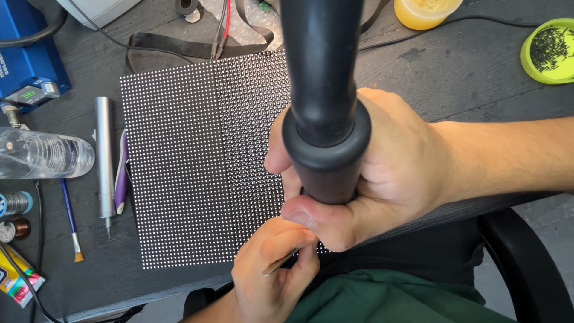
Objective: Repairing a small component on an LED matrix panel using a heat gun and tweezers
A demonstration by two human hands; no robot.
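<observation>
Grip status: my right hand (382,173) is closed around the thick black tool handle (326,107), held upright over the dotted panel (197,173) on the bench (466,66). My left hand (272,272), just below the right hand, pinches thin metal tweezers (281,263) at the panel's near edge. A silver pen tool (105,158) lies well left of both hands.

Bright even daylight, soft shadows; black handle (323,101) near lens slightly blurred; dotted panel (197,161) sharp, mild moiré.
</observation>
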